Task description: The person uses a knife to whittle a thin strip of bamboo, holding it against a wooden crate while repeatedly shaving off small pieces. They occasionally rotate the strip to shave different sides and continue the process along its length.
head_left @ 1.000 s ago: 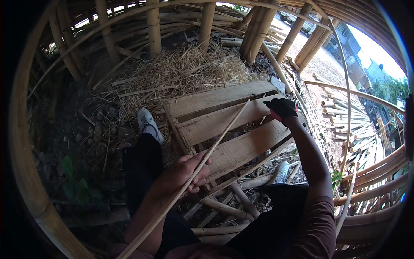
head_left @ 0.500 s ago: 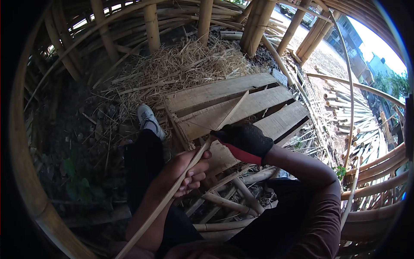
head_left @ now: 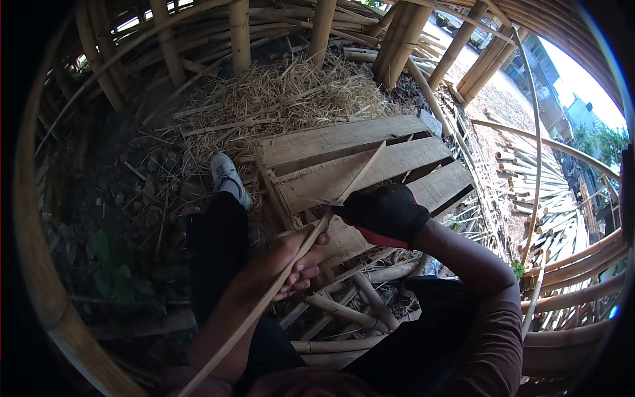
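A long, pale bamboo strip (head_left: 258, 309) runs diagonally from the bottom edge up over a slatted wooden crate (head_left: 350, 172). My bare left hand (head_left: 291, 260) is wrapped round the strip near its middle. In a black and red glove, my right hand (head_left: 383, 212) is closed on a small thin blade (head_left: 321, 201), partly hidden by the glove. The blade lies against the strip just above my left hand. The far tip of the strip rests over the crate's middle slat.
Dry shavings (head_left: 284, 99) lie behind the crate. Upright bamboo posts (head_left: 400, 43) stand beyond them. Cut bamboo poles (head_left: 549, 192) are spread on the ground at the right. Bamboo pieces (head_left: 347, 311) lie below the crate, and a curved bamboo pole (head_left: 36, 264) crosses the left edge.
Over the last second my right hand has come from the crate's far right to the strip beside my left hand. Since half a second ago it has shifted slightly right.
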A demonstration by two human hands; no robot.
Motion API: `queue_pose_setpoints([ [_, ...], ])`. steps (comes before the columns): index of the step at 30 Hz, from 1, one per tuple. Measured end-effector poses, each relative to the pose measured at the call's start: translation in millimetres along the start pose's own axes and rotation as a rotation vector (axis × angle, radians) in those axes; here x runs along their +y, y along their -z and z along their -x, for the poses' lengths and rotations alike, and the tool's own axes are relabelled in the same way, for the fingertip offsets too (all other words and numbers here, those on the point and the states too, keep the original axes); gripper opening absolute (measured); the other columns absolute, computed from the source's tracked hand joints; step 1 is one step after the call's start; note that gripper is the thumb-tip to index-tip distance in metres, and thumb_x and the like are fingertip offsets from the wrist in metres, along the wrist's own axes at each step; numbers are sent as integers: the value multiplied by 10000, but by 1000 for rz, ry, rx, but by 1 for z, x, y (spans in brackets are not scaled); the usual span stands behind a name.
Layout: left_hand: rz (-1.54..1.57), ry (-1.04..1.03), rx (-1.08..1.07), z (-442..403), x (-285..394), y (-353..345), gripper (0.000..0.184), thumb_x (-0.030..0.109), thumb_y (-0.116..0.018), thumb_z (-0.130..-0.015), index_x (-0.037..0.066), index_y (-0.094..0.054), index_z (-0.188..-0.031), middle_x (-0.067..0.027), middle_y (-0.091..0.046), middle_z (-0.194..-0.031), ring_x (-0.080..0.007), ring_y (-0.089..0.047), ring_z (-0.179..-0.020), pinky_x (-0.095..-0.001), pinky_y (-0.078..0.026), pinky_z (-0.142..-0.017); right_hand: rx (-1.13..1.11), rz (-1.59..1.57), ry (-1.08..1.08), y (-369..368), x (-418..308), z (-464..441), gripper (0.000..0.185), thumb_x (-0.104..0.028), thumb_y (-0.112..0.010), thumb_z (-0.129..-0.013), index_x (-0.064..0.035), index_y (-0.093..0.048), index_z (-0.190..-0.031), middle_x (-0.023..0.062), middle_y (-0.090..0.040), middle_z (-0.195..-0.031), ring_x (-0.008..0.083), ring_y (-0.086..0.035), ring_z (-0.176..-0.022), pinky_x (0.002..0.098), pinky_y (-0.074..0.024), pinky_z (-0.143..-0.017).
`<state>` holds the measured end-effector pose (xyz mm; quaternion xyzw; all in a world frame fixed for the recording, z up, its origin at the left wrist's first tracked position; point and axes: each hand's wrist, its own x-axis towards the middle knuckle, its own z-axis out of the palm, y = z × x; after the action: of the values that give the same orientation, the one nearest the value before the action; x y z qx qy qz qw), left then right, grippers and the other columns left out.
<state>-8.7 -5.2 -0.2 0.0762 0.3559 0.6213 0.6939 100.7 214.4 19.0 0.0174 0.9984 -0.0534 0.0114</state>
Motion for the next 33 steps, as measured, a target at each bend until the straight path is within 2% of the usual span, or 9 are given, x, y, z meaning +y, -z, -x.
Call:
queue_pose_setpoints([
  [2, -105, -15, 23, 1, -3, -1, 251, 276, -321, -1047, 65, -445, -991, 61, -365, -565, -19, -345, -377, -166, -303, -309, -37, 30, 21, 1, -4, 2, 236, -358, -543, -946, -195, -707, -995, 102, -684, -799, 312, -683, -756, 422, -543, -641],
  [4, -78, -7, -7, -1, -5, 7, 263, 289, -324, -1055, 62, -447, -1004, 61, -353, -560, -18, -342, -380, -166, -299, -309, 10, -50, 16, -9, 9, 0, 250, -363, -537, -949, -184, -708, -982, 98, -687, -804, 316, -680, -743, 420, -541, -635],
  [10, 3, 4, -15, 0, -4, 8, 261, 292, -333, -1057, 63, -451, -1016, 63, -351, -568, -19, -335, -382, -170, -297, -306, 7, 287, 65, 0, 7, 2, 303, -289, -480, -978, -321, -638, -1234, 55, -685, -808, 284, -682, -679, 395, -534, -555],
  [14, -106, -16, 25, 1, -1, 0, 275, 309, -322, -1061, 76, -458, -1006, 62, -350, -554, -21, -337, -382, -170, -291, -309, 13, 241, 115, 5, 2, 6, 300, -286, -472, -979, -319, -645, -1222, 53, -680, -795, 269, -677, -655, 394, -528, -527],
  [22, -121, -19, 79, 3, -2, -10, 260, 270, -339, -1063, 52, -459, -990, 63, -361, -536, -19, -305, -338, -160, -261, -283, -139, 367, -137, 3, 26, 5, 295, -312, -459, -993, -273, -653, -1212, 58, -693, -819, 273, -691, -733, 408, -547, -575],
  [24, -153, -5, 138, 6, 1, -16, 275, 290, -341, -1063, 58, -461, -979, 62, -361, -532, -19, -301, -335, -161, -264, -284, 36, 156, 70, -3, 18, 11, 293, -309, -462, -992, -267, -653, -1209, 61, -694, -823, 286, -690, -733, 415, -550, -594],
  [28, -132, -20, 121, 3, -2, -9, 291, 316, -346, -1063, 65, -466, -977, 60, -360, -527, -21, -303, -335, -163, -262, -287, -58, 265, 53, 3, 31, 5, 300, -316, -450, -997, -267, -637, -1227, 71, -704, -892, 295, -691, -781, 424, -553, -628],
  [29, -152, -8, 122, 3, -1, -11, 303, 329, -343, -1064, 67, -468, -978, 58, -358, -525, -23, -300, -337, -166, -261, -292, -157, 301, -85, 10, 37, 0, 312, -315, -435, -1001, -283, -626, -1246, 79, -705, -928, 295, -691, -810, 432, -553, -649],
  [33, -203, -3, 129, 1, -2, -12, 314, 352, -349, -1063, 74, -471, -982, 58, -357, -521, -29, -303, -344, -173, -255, -301, -126, 244, -108, 2, 58, 6, 303, -343, -455, -992, -292, -644, -1223, 98, -703, -924, 310, -687, -836, 437, -555, -685],
])
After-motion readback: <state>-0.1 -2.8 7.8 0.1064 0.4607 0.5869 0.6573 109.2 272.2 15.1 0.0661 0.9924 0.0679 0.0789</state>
